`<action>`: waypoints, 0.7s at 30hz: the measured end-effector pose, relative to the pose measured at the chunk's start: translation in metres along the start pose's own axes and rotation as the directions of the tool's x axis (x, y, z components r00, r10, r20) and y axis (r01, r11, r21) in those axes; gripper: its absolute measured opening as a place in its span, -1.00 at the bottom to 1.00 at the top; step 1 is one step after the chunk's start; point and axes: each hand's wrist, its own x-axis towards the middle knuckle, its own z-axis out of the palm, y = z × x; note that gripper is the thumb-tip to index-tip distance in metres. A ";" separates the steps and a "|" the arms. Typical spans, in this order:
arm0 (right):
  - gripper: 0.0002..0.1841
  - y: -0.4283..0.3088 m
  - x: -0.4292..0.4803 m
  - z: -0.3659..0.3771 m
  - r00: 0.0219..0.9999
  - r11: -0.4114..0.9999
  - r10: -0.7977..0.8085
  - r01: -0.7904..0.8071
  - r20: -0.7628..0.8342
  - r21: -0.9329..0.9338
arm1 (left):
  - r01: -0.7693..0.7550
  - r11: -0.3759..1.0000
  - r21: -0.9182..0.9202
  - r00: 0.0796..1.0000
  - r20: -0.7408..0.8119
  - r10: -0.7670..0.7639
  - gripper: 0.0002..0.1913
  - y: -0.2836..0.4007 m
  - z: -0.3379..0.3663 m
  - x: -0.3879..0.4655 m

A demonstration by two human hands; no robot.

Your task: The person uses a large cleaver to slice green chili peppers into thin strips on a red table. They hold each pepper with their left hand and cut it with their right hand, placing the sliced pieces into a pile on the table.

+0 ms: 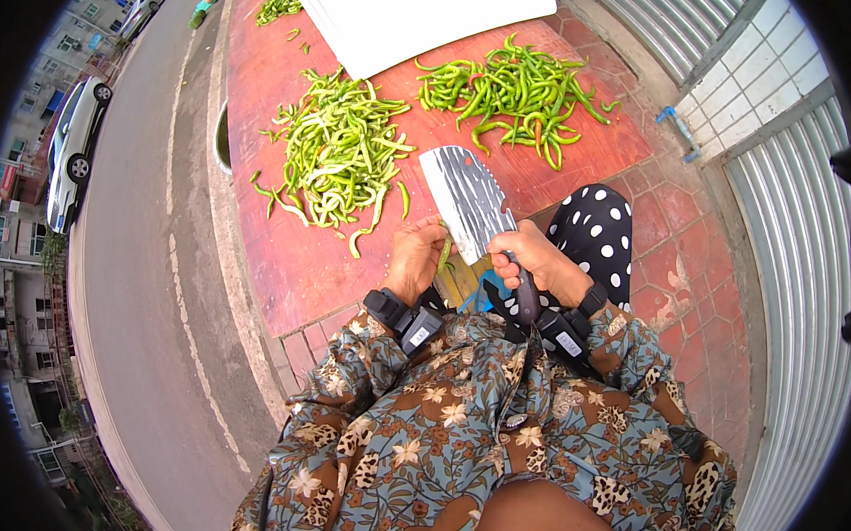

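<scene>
My right hand [528, 254] grips the dark handle of a cleaver [466, 196], its broad patterned blade pointing up and away over the near edge of a red board table [305, 285]. Left of the blade, my left hand [419, 251] pinches a green chili pepper [444, 254] between thumb and fingers, close beside the cleaver's edge. A pile of pale green, seemingly split peppers [339, 155] lies beyond my left hand. Farther right is a heap of glossy green chili peppers [518, 94], a few of them reddish.
A large white panel [436, 16] lies across the table's far part, with more cut peppers [279, 5] at its left. A metal basin's rim [221, 139] shows at the left table edge. Corrugated metal shutters [788, 250] stand right; a road [141, 278] with parked cars runs left.
</scene>
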 end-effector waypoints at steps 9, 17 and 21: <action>-0.85 -0.013 -0.009 -0.021 0.991 0.963 -0.136 0.129 0.014 0.236 | -0.264 0.958 -0.107 0.962 -0.103 0.254 -0.62 0.081 -0.032 0.041; -0.79 -0.020 -0.037 -0.102 0.950 0.852 -0.301 0.309 -0.086 0.422 | -0.224 0.731 0.644 0.692 -0.424 0.585 -0.65 0.131 -0.087 0.086; -0.69 -0.011 -0.046 -0.133 0.966 0.821 -0.257 0.232 -0.026 0.522 | -0.167 0.722 0.671 0.792 -0.344 0.504 -0.75 0.100 -0.085 0.111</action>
